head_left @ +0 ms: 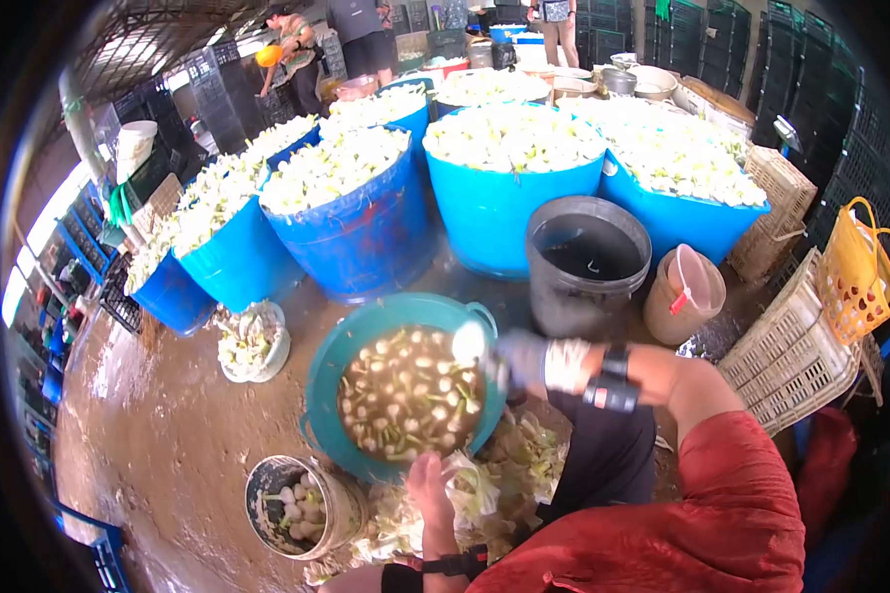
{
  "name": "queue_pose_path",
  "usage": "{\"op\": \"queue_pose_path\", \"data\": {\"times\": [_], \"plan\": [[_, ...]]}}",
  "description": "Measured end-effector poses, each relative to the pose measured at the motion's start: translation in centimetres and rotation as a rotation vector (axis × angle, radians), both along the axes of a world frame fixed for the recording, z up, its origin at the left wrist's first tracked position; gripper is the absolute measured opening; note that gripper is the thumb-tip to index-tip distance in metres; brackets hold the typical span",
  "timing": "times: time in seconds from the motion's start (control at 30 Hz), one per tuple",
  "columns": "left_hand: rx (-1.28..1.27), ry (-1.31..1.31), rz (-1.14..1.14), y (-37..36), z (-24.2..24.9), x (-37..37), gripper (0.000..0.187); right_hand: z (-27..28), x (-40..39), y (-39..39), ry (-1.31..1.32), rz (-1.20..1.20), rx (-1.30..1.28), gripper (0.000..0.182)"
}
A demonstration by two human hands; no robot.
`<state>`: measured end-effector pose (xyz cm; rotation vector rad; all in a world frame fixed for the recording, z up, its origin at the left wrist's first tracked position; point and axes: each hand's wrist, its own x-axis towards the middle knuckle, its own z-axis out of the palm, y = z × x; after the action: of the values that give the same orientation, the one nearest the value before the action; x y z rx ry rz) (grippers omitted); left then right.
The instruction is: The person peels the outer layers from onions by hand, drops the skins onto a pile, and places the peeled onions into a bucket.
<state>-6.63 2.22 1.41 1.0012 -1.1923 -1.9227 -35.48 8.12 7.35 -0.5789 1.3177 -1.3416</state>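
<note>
A teal basin (318, 400) on the floor before me holds brown water with several white bulbs (405, 381) with green stems in it. Over its right rim, my right hand (520, 360), gloved and blurred by motion, is closed. At its fingertips is a bright white round spot; I cannot tell what it holds. My left hand (428, 484) is bare, at the basin's near rim, fingers stretched upward with nothing visible in them. Pale leafy scraps (480, 494) lie beside it. Left of that hand, a bucket (341, 499) contains several white bulbs.
Large blue tubs (514, 212) heaped with white vegetables line the far side. A dark bucket (588, 287) of water stands beyond the basin, near a smaller bucket (667, 311) with a pink scoop. A white bowl (257, 371), crates (791, 346) and a yellow basket (855, 277) stand around. Other people (361, 35) are behind.
</note>
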Motion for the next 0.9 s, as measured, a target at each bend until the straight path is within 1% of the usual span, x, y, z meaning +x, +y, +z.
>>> {"op": "queue_pose_path", "data": {"times": [0.03, 0.07, 0.1, 0.13, 0.17, 0.2, 0.23, 0.3, 0.33, 0.37, 0.4, 0.43, 0.47, 0.5, 0.53, 0.57, 0.6, 0.63, 0.67, 0.7, 0.73, 0.8, 0.83, 0.87, 0.9], "plan": [[-0.01, -0.004, -0.012, -0.2, -0.5, -0.1, 0.035, 3.6, -4.1, -2.0, 0.091, -0.011, -0.062, 0.017], [-0.019, -0.008, -0.021, -0.2, -1.2, -0.2, 0.033, 5.0, -8.9, -4.8, -0.525, -0.026, -0.282, 0.014], [0.019, 0.006, -0.014, -0.3, -1.9, -0.6, 0.03, 6.4, -13.9, -6.5, -0.267, -0.059, -0.525, 0.013], [0.014, 0.028, -0.021, -0.2, -2.2, -0.8, 0.03, 11.3, -13.7, -7.1, -0.299, -0.268, -0.634, 0.017], [0.008, 0.03, -0.026, -0.1, -2.4, -0.8, 0.031, 14.8, -14.4, -8.1, -0.148, -0.393, -0.489, 0.018], [0.002, 0.033, -0.032, -0.1, -2.4, -0.8, 0.031, 16.7, -14.7, -8.8, 0.002, -0.516, -0.341, 0.02], [-0.005, 0.034, -0.03, -0.2, -2.2, -1.0, 0.031, 15.4, -15.4, -9.5, 0.001, -0.513, -0.347, 0.02], [0.039, 0.0, -0.026, 0.0, -1.7, -1.2, 0.033, 10.5, -16.2, -10.8, 0.029, -0.152, -0.386, 0.018], [0.044, 0.002, -0.021, 0.2, -1.7, -1.3, 0.033, 9.5, -12.8, -10.4, 0.307, -0.21, -0.272, 0.02], [0.036, -0.019, -0.042, 0.3, -1.8, -1.4, 0.031, 8.3, -11.1, -9.9, 0.177, -0.078, -0.157, 0.02], [0.031, -0.043, -0.063, 0.5, -1.8, -1.4, 0.029, 6.3, -9.0, -9.3, 0.24, -0.084, -0.075, 0.019], [0.043, -0.05, -0.057, 0.6, -1.6, -1.3, 0.029, 3.5, -8.0, -8.6, 0.254, 0.035, -0.133, 0.02], [-0.017, -0.15, -0.116, 0.7, -1.2, -1.3, 0.026, 1.8, -6.5, -8.8, 0.291, 0.059, 0.063, 0.023], [-0.071, -0.252, -0.173, 0.8, -0.9, -1.1, 0.024, 0.4, -5.6, -9.1, 0.313, 0.086, 0.175, 0.022], [-0.259, -0.335, -0.215, 0.5, -0.5, -1.2, 0.02, -1.6, -4.6, -9.6, 0.329, 0.127, 0.29, 0.021], [-0.219, -0.381, -0.23, 0.6, -0.2, -1.2, 0.021, -3.5, -4.4, -9.5, 0.504, 0.235, 0.183, 0.018], [-0.251, -0.403, -0.269, 0.4, -0.3, -1.2, 0.023, -5.5, -4.8, -9.3, 0.656, 0.355, 0.066, 0.016], [-0.259, -0.438, -0.295, 0.4, 0.5, -1.2, 0.022, -8.1, -5.7, -9.7, 0.778, 0.506, 0.061, 0.021], [-0.26, -0.479, -0.322, 0.3, 0.9, -0.9, 0.02, -10.7, -6.5, -10.6, 0.888, 0.662, 0.034, 0.032], [-0.214, -0.423, -0.282, 0.4, 0.4, -0.3, 0.022, -11.3, -6.9, -11.6, 1.664, 0.875, -0.414, 0.034], [-0.186, -0.354, -0.241, 0.4, 0.0, -0.2, 0.024, -9.8, -6.4, -12.4, 1.698, 0.968, -0.463, 0.024], [-0.124, -0.327, -0.241, 0.2, -0.9, 0.4, 0.024, -14.8, -6.3, -14.0, 0.405, 0.518, 0.154, 0.019], [-0.112, -0.337, -0.229, -0.2, -1.1, 1.0, 0.024, -15.2, -5.3, -15.1, 0.596, 0.615, -0.016, 0.018], [-0.101, -0.353, -0.228, -0.6, -1.1, 1.3, 0.026, -15.7, -4.3, -16.1, 0.587, 0.628, -0.013, 0.018], [-0.09, -0.367, -0.229, -0.9, -1.2, 1.6, 0.028, -16.3, -2.9, -17.4, 0.786, 0.676, 0.097, 0.017]]}}
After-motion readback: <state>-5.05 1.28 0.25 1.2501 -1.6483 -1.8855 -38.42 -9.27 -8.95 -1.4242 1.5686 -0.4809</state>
